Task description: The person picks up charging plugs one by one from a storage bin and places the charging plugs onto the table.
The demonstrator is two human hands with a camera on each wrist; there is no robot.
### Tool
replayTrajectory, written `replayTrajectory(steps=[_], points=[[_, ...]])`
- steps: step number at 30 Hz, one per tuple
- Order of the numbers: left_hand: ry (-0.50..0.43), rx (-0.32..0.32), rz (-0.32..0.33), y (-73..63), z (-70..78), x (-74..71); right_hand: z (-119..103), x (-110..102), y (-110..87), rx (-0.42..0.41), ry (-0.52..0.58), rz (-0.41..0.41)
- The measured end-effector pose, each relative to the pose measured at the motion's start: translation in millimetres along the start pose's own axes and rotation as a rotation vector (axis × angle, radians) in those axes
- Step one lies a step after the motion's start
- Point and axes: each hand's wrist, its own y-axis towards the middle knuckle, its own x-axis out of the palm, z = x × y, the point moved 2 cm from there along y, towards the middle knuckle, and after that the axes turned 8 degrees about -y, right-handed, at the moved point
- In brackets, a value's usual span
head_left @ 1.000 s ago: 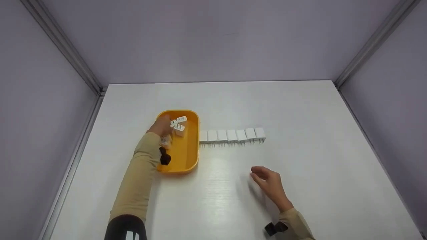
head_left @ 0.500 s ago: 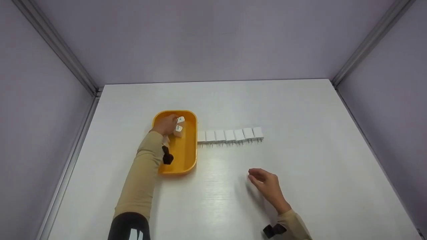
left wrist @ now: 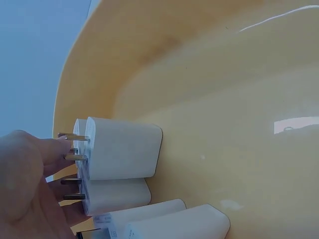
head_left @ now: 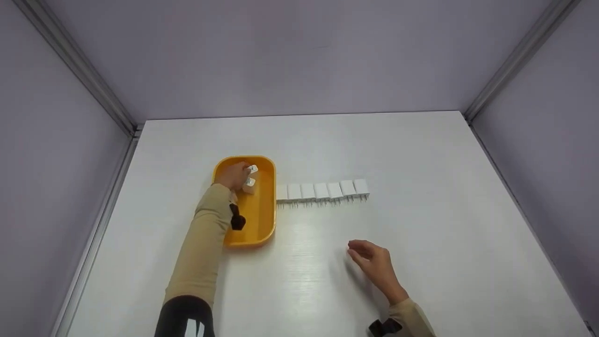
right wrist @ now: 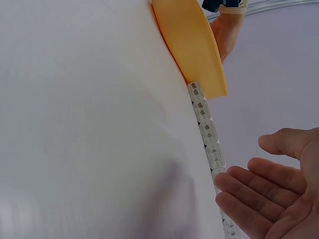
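My left hand (head_left: 232, 176) is down in the yellow tray (head_left: 268, 220), among white plug chargers (head_left: 249, 187). In the left wrist view its fingertips touch the prong side of two chargers (left wrist: 124, 149) that stand one against the other by the tray wall, metal prongs towards the palm. Two more chargers (left wrist: 179, 224) lie below them. My right hand (head_left: 376, 264) hovers over the table, thumb and fingers apart and bent a little, holding nothing; the right wrist view shows its bare palm (right wrist: 294, 209).
A row of white chargers (head_left: 321, 191) runs right from the tray's side, prongs towards me. The white table (head_left: 304, 281) ends at grey walls (head_left: 299, 56) at the back and both sides.
My left hand has shifted slightly right inside the tray, to the chargers, and now covers part of them. The right hand has kept almost the same place and pose.
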Motion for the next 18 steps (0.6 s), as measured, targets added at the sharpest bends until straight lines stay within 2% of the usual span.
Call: replayTrajectory(steps=[7, 10, 13, 15, 17, 18], points=[[0.05, 0.023, -0.01, -9.5, 4.2, -1.1, 0.2, 1.4, -1.3, 0.019, -0.023, -0.011], [0.036, 0.01, -0.034, -10.3, 3.8, -1.9, 0.4, 1.8, -1.9, 0.023, -0.029, -0.021], [0.018, 0.006, -0.072, 3.1, -8.2, 2.0, 0.1, 1.8, -1.2, 0.017, -0.023, -0.019], [0.053, 0.051, -0.079, 34.1, -35.8, 11.2, -0.5, 1.8, -0.5, 0.01, -0.019, -0.016], [0.04, 0.064, -0.104, 56.5, -56.8, 18.3, -1.1, 2.0, 0.3, 0.005, -0.012, -0.016], [0.022, 0.098, -0.106, 68.4, -69.3, 22.4, -1.6, 2.0, 0.6, 0.003, -0.008, -0.016]])
